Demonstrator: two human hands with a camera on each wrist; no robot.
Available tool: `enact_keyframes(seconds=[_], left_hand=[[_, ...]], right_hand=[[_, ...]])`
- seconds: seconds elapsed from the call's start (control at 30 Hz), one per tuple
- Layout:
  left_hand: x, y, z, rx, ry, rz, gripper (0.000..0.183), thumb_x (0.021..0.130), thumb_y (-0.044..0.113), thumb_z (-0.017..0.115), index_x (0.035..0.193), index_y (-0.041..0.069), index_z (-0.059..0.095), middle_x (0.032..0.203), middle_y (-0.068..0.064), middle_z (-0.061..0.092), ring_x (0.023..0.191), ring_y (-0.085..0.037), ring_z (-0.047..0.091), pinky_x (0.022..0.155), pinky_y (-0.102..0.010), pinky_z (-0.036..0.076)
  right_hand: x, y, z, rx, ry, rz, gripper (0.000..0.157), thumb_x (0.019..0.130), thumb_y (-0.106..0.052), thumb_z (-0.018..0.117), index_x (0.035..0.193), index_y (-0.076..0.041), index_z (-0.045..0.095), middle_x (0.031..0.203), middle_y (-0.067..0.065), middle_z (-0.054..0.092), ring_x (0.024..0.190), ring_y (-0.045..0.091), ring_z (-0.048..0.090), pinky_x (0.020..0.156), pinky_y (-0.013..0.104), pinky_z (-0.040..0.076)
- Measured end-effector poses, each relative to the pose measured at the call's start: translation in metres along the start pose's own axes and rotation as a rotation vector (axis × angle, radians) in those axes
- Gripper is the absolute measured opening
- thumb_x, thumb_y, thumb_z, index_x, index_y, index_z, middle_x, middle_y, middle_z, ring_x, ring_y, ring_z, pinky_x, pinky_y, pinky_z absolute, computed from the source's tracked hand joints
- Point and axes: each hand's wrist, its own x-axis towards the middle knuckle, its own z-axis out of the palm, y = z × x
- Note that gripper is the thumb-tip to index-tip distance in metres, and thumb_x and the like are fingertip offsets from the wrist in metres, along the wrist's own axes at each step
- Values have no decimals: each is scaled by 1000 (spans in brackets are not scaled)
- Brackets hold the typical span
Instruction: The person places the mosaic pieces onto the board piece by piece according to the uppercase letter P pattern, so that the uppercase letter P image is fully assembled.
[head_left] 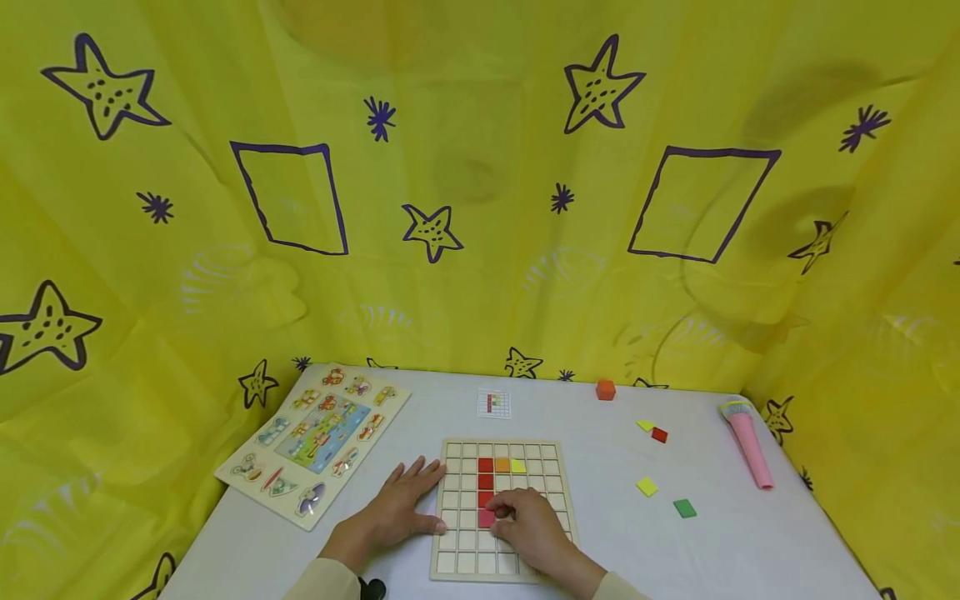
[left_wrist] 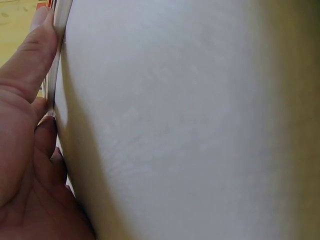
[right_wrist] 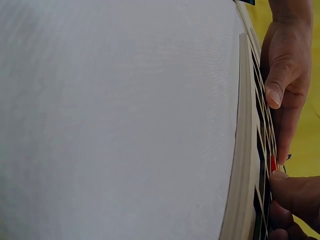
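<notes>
A wooden grid board [head_left: 455,563] lies on the white table. A column of red square tiles [head_left: 486,482] fills several of its cells, and an orange tile [head_left: 502,465] and a yellow tile [head_left: 518,466] run right from the top one. My right hand [head_left: 534,527] is over the board, thumb and curled forefinger at the lowest red tile [head_left: 486,518]; the right wrist view shows the thumb [right_wrist: 295,192] right by red. Along the board's left edge rests my left hand [head_left: 397,510], fingers extended and thumb spread toward the rim.
A picture puzzle board [head_left: 318,442] lies at left. Behind the grid is a small pattern card [head_left: 494,403]. Toward the right are an orange cube [head_left: 605,390], loose yellow [head_left: 647,487], red [head_left: 659,435] and green [head_left: 685,508] tiles, and a pink toy microphone [head_left: 750,446]. A yellow curtain [head_left: 480,308] surrounds the table.
</notes>
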Motion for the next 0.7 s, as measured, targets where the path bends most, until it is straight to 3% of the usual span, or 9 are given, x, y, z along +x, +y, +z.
enact_keyframes(seconds=[0.47, 0.7], left_hand=[[0, 2, -1, -7, -1, -17, 96, 83, 45, 86, 160, 4, 44, 169, -16, 39, 161, -44, 20, 131, -66, 7], [0, 1, 0, -4, 0, -11, 96, 83, 45, 86, 160, 4, 44, 168, -17, 39, 161, -44, 21, 131, -66, 7]], right_hand=[[0, -1, 0, -44, 9, -30, 18, 84, -13, 86, 100, -15, 81, 87, -12, 69, 79, 4, 51, 70, 26, 44], [-1, -2, 0, -11, 23, 5, 17, 84, -15, 87, 99, -16, 79, 83, -14, 65, 76, 3, 47, 68, 24, 42]])
